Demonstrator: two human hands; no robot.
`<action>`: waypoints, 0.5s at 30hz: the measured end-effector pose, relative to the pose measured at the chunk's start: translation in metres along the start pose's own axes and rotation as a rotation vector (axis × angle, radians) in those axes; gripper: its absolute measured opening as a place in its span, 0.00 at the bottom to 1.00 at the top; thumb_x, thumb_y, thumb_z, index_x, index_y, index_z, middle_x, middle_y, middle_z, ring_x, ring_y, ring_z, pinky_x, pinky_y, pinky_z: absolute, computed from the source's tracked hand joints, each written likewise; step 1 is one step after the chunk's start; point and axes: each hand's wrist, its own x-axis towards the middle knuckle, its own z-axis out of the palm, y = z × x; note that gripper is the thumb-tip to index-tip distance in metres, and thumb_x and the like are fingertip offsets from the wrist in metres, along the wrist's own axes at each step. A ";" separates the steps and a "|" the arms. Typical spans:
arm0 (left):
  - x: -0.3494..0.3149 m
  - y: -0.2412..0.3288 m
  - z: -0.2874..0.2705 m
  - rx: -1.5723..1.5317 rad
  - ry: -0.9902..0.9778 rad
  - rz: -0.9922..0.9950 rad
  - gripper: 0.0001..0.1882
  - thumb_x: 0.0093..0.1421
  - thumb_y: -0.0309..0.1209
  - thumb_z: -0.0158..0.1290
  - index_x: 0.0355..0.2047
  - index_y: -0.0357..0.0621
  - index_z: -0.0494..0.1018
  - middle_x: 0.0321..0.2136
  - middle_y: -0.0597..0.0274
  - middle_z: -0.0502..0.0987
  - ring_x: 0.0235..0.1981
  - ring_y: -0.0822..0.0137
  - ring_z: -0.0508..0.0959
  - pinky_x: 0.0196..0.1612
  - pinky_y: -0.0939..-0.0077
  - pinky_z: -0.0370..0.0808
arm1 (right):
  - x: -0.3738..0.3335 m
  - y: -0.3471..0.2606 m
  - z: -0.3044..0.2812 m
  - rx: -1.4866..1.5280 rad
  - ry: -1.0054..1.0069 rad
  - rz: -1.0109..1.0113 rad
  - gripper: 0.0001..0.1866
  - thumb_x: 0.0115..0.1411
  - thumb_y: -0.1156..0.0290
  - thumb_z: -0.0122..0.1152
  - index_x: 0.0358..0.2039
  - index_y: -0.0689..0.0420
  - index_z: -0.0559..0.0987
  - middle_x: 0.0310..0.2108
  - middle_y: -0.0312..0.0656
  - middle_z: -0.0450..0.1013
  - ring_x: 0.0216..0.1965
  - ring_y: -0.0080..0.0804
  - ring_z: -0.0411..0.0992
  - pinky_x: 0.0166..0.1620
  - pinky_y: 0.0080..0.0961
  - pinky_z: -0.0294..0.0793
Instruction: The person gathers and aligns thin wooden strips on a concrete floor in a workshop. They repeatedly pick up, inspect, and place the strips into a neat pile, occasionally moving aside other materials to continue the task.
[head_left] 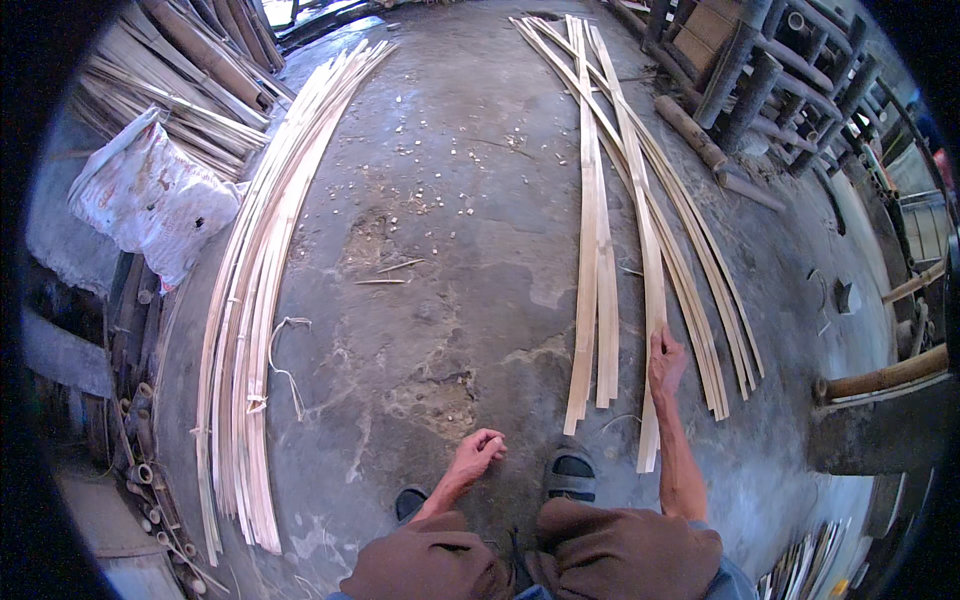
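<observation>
My right hand (667,362) pinches the edge of a long, pale bamboo strip (648,270), whose near end reaches past the hand toward my feet. Several more bamboo strips (588,220) lie beside and across it on the floor, some crossing at the far end. Over the floor in front of my knees, my left hand (480,452) is curled into a loose fist, and nothing shows in its fingers. To the left lies a long bundle of bamboo strips (250,300), with a thin tie around it near its close end.
A stuffed white sack (150,200) and split bamboo (210,50) are at the far left, above stacked bamboo poles (140,475). Dark bamboo frames (775,90) stand at the far right. Small chips (460,170) dot the concrete floor (420,300). Loose string (287,375) lies beside the bundle.
</observation>
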 end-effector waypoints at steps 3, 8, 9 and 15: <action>-0.003 0.002 0.000 -0.013 0.003 -0.010 0.14 0.68 0.35 0.50 0.47 0.37 0.73 0.35 0.58 0.81 0.34 0.72 0.78 0.40 0.75 0.76 | 0.001 0.021 -0.002 0.129 0.073 -0.137 0.20 0.66 0.65 0.58 0.55 0.63 0.76 0.42 0.53 0.79 0.40 0.29 0.75 0.47 0.25 0.72; -0.011 0.000 -0.013 -0.060 0.060 -0.030 0.15 0.68 0.35 0.50 0.48 0.38 0.73 0.36 0.58 0.81 0.34 0.72 0.78 0.40 0.76 0.75 | 0.001 0.017 -0.009 0.174 0.128 -0.125 0.21 0.67 0.66 0.56 0.55 0.66 0.75 0.49 0.54 0.77 0.53 0.34 0.75 0.56 0.27 0.70; -0.014 0.002 -0.018 -0.049 0.070 -0.018 0.14 0.68 0.35 0.50 0.48 0.38 0.73 0.36 0.59 0.81 0.34 0.72 0.78 0.40 0.76 0.75 | 0.003 0.026 -0.009 0.107 0.111 -0.139 0.21 0.67 0.66 0.56 0.55 0.66 0.75 0.50 0.55 0.77 0.53 0.35 0.75 0.56 0.27 0.70; -0.038 0.007 -0.045 -0.122 0.233 -0.021 0.13 0.69 0.34 0.49 0.48 0.39 0.73 0.36 0.59 0.80 0.34 0.73 0.77 0.39 0.78 0.75 | 0.018 0.067 -0.003 -0.087 0.076 -0.142 0.22 0.66 0.59 0.56 0.53 0.62 0.78 0.37 0.52 0.80 0.37 0.29 0.77 0.44 0.25 0.73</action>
